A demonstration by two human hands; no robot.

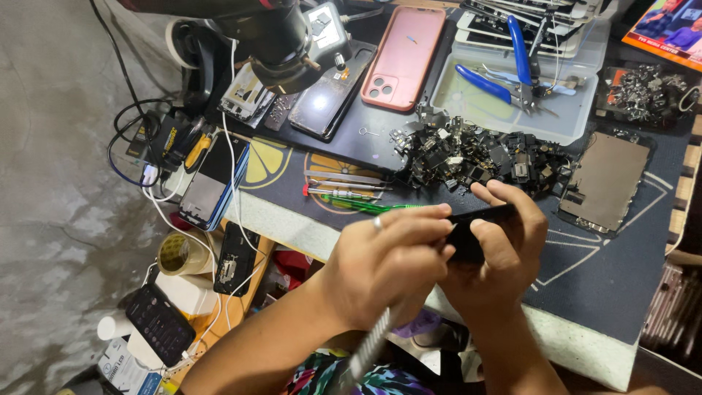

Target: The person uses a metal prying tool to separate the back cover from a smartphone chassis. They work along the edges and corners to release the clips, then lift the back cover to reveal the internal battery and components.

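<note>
Both hands meet low over the near edge of the tabletop (585, 351), closed together on one thin black phone part (479, 219). On the left hand (380, 263) a ring shows, and its fingers are curled shut over the part's left end, with a blurred metal tool handle (369, 347) running down from under the palm toward the camera. Closed on the part's right end, the right hand (497, 249) has its thumb on top and its fingers wrapped behind. Whether the tool tip touches the part is hidden by the fingers.

Just beyond the grip lies a heap of small black phone pieces (475, 153). Left of the grip, tweezers (344, 179) and a green stick (362, 205) rest on the dark mat (614, 271). Right of the grip sits a bare metal phone frame (603, 183). Farther off, a pink phone case (404, 58) lies face down beside a clear tray (512, 117) holding blue-handled pliers (497, 84).
</note>
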